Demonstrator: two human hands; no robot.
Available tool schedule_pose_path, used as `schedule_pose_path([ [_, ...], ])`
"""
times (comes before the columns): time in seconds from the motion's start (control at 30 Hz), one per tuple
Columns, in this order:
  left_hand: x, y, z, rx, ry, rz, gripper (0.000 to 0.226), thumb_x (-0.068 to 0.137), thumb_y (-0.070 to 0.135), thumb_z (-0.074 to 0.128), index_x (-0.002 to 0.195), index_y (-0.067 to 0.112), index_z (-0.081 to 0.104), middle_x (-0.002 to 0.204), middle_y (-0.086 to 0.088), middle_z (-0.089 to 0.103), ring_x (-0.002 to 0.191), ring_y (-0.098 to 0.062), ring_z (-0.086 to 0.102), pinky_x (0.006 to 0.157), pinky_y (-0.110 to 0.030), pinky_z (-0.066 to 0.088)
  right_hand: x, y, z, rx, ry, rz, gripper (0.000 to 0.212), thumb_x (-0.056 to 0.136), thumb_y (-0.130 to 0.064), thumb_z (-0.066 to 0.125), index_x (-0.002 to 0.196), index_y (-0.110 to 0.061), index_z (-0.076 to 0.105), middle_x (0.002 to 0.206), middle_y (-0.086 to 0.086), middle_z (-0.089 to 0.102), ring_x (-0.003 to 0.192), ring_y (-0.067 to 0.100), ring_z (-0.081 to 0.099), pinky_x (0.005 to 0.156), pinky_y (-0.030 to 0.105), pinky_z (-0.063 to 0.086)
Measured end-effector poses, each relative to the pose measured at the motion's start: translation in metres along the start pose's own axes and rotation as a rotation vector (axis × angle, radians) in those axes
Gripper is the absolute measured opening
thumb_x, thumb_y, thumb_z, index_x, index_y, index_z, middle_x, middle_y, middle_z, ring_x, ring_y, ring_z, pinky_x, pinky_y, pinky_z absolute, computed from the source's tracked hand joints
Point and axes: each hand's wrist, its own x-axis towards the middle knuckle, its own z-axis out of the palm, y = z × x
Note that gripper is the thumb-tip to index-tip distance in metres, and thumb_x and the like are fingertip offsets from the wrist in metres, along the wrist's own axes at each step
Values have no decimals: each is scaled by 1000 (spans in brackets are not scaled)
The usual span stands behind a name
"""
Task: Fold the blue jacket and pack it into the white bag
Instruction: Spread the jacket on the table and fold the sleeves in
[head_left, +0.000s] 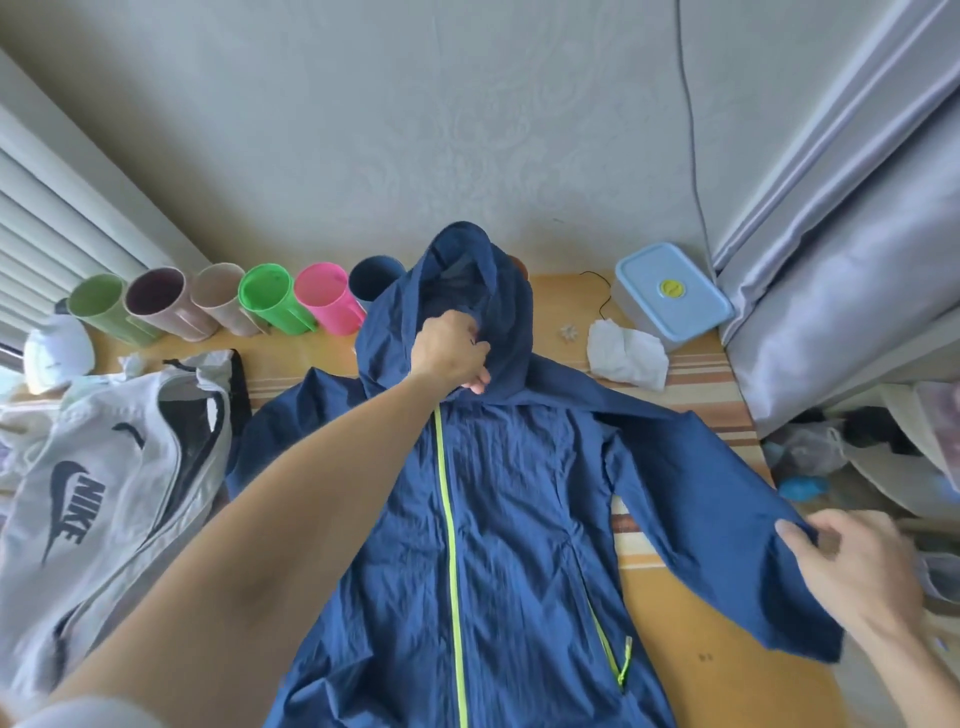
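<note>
The blue jacket (509, 499) lies front up on the wooden table, its lime-green zipper closed down the middle. My left hand (451, 349) reaches across and grips the hood at the collar, lifting the hood upright. My right hand (852, 566) pinches the cuff end of the jacket's right-side sleeve, raised slightly off the table at the right edge. The white bag (98, 467), printed with a black logo, lies open at the left beside the jacket, its dark inside showing.
A row of coloured cups (270, 299) lines the table's back edge. A blue-lidded box (672, 293) and crumpled white tissue (626, 353) sit at the back right. A grey curtain (841, 234) hangs at the right, with clutter on the floor below.
</note>
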Motion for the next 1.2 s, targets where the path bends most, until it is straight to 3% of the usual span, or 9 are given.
schedule_pose_path([
  [0.1, 11, 14, -14, -347, 106, 16, 13, 98, 12, 58, 107, 4, 62, 86, -15, 81, 80, -26, 80, 85, -42, 64, -7, -38, -34, 75, -83, -124, 33, 94, -26, 68, 68, -13, 53, 52, 1, 59, 58, 32, 56, 54, 37, 38],
  [0.23, 5, 22, -49, -438, 6, 128, 60, 100, 24, 62, 155, 15, 38, 143, -9, 63, 133, -20, 61, 113, -35, 47, -36, -125, -68, 251, -161, -355, 27, 93, -37, 69, 75, -20, 58, 62, -9, 70, 61, 11, 62, 61, 34, 44],
  [0.33, -15, 7, -67, -545, 6, 88, 83, 99, 27, 64, 164, 18, 13, 136, -8, 67, 115, -20, 72, 107, -40, 54, -57, -212, -43, 424, -321, -480, 21, 92, -38, 71, 100, -18, 70, 81, -6, 79, 77, 11, 72, 76, 32, 54],
  [0.47, -63, -35, -82, -614, 148, 6, 50, 94, 51, 63, 137, 25, 59, 113, -1, 77, 100, -22, 77, 98, -44, 59, -84, -299, 20, 761, -996, -511, 45, 102, -9, 59, 146, -11, 53, 134, 1, 69, 118, 9, 68, 100, 29, 56],
  [0.53, -94, -64, -80, -546, 120, -46, 53, 83, 68, 67, 123, 34, 66, 116, 5, 75, 108, -18, 73, 101, -41, 56, -82, -299, 47, 827, -912, -500, 40, 102, 2, 52, 139, -9, 60, 134, 5, 69, 122, 13, 67, 102, 32, 56],
  [0.7, -133, -132, -37, -24, 63, -250, 117, 55, 90, 70, 151, 35, 33, 148, 3, 47, 139, -21, 46, 109, -49, 46, -48, -220, 89, 568, -298, -174, 31, 93, -4, 59, 121, -16, 66, 113, 2, 74, 106, 24, 70, 91, 35, 52],
  [0.87, -136, -170, 12, 383, -46, -394, 127, 63, 48, 89, 156, 29, 4, 143, -13, 38, 131, -36, 44, 94, -51, 53, -31, -170, 130, 285, -376, -297, 101, 71, -25, 90, 154, -25, 33, 139, 5, 58, 120, 27, 58, 94, 41, 49],
  [1.03, -132, -184, -13, 56, 94, -342, 70, 79, 1, 61, 138, 28, 33, 79, 2, 63, 82, -30, 62, 69, -42, 52, -16, -168, 152, 90, -144, -586, 56, 84, -4, 71, 135, -22, 55, 106, 11, 65, 93, 37, 65, 71, 42, 52],
  [1.2, -113, -169, -58, -833, 76, -621, 15, 80, -1, 54, 91, 6, 63, 65, -15, 75, 73, -34, 72, 76, -41, 57, 12, -145, 121, 265, 61, -288, 21, 82, 0, 68, 98, -11, 72, 85, 14, 76, 80, 40, 69, 70, 37, 45],
])
